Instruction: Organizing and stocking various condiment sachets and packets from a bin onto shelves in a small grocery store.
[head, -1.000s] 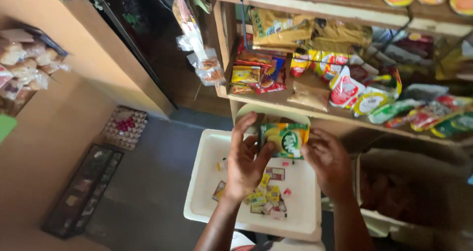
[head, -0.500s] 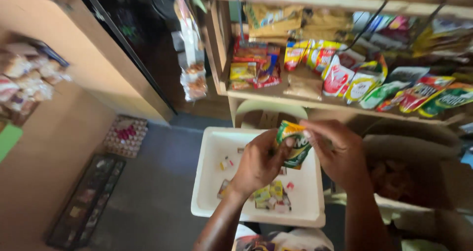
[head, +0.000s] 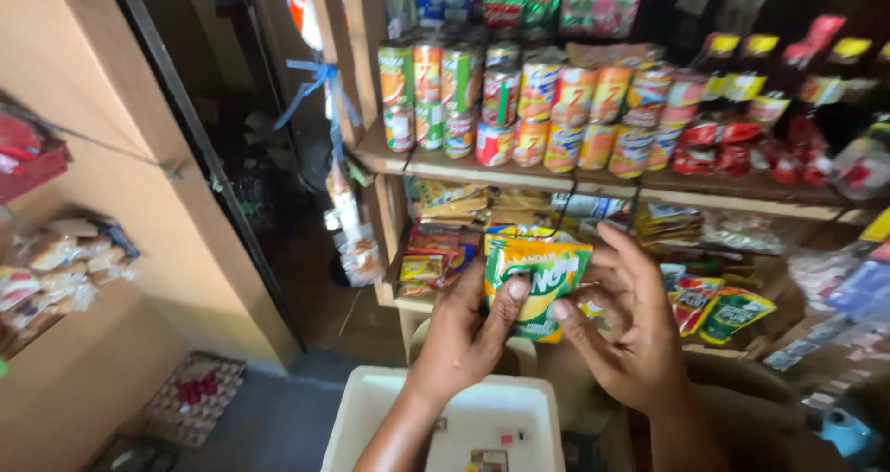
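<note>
small shop, wooden shelf (head: 519,171) of cans (head: 519,101) far behind: left hand (head: 464,338) and right hand (head: 630,328) hold a green-yellow sachet (head: 536,282) mid-frame above a white tub (head: 371,416), fingers pinching its lower edge; likely light, soft, crinkly, best gripped by edges.

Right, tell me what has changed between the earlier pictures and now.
Both hands have lifted the green and yellow foil sachet from just above the white plastic tub up to the level of the wooden shelves. The view has tilted up, so rows of tins now show. The left hand and right hand keep their grip on the sachet; the tub remains below.
</note>
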